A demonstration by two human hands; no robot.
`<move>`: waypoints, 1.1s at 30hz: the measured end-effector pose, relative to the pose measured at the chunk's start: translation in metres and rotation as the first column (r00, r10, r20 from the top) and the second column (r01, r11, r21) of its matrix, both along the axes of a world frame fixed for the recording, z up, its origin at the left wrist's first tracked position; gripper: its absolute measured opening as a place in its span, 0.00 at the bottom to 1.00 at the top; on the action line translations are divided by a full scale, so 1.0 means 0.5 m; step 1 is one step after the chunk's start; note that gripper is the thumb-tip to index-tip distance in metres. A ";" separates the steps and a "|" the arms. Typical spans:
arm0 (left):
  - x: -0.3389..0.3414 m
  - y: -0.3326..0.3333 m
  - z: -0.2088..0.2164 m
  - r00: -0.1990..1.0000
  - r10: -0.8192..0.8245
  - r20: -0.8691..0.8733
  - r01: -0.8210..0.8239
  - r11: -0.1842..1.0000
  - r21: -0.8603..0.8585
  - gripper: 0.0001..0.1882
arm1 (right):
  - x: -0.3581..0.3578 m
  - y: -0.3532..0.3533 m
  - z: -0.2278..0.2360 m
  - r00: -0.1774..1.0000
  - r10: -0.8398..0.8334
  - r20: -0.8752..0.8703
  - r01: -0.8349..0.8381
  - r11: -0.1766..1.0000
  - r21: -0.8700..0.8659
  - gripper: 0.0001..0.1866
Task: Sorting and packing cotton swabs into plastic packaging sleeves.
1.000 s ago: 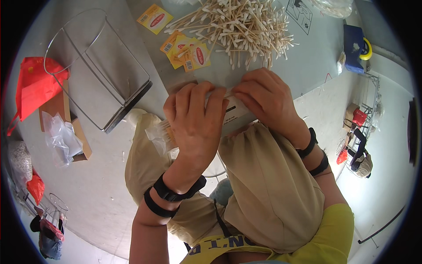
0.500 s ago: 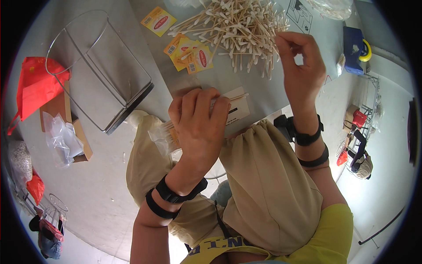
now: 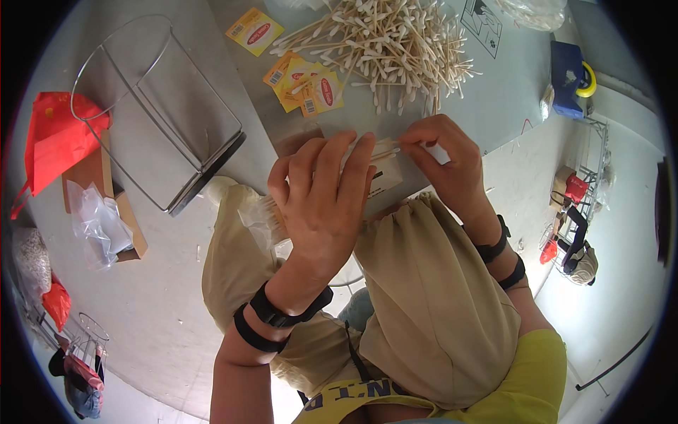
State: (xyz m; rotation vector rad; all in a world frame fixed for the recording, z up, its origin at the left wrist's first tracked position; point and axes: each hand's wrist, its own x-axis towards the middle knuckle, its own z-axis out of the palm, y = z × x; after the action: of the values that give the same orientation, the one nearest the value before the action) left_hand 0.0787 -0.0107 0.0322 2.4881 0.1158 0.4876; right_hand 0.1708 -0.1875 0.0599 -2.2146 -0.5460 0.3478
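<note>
My left hand (image 3: 321, 187) is curled over a clear plastic bag (image 3: 260, 218) of cotton swabs, in front of my lap at the table's near edge. Swab tips (image 3: 383, 150) stick out past its fingers, above a pale printed card or box (image 3: 387, 178), partly covered. Close by on the right, thumb and fingertips of my right hand (image 3: 448, 152) are pinched at the end of a cotton swab (image 3: 397, 146). Beyond both hands lies a big heap of loose cotton swabs (image 3: 395, 49). Several yellow-and-orange cards (image 3: 305, 83) lie left of the heap.
A wire frame stool (image 3: 159, 106) lies tipped over on the left. Behind it are a red bag (image 3: 60, 138) and an open cardboard box (image 3: 131, 226) with clear plastic. A blue tape dispenser (image 3: 565, 78) sits at the right. Other people are at both sides.
My right hand has come from the edge of the swab heap down and left to beside my left hand. The left hand stays in place, its fingers slightly straighter.
</note>
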 end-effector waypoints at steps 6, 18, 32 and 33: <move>-0.004 0.000 -0.002 0.996 -0.056 -0.064 0.055 0.998 -0.014 0.17 | -0.004 -0.011 -0.016 0.964 -0.209 0.165 0.222 0.972 -0.070 0.12; -0.008 0.002 -0.010 0.995 -0.083 -0.059 0.083 0.997 -0.008 0.13 | 0.010 -0.027 -0.021 0.904 -0.407 0.135 0.422 0.899 -0.117 0.19; -0.003 0.005 -0.004 0.997 -0.072 -0.034 0.071 0.997 -0.031 0.14 | -0.010 -0.014 0.005 0.993 -0.102 -0.058 0.109 0.987 0.116 0.14; -0.002 0.012 0.002 0.998 -0.045 -0.039 0.044 0.998 -0.037 0.14 | -0.010 -0.005 0.011 0.997 0.000 0.074 0.001 1.000 -0.016 0.13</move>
State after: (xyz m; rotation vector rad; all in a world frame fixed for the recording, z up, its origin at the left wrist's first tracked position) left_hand 0.0777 -0.0047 0.0333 2.4601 0.0839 0.4136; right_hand 0.1656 -0.1902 0.0656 -2.2498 -0.5840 0.2717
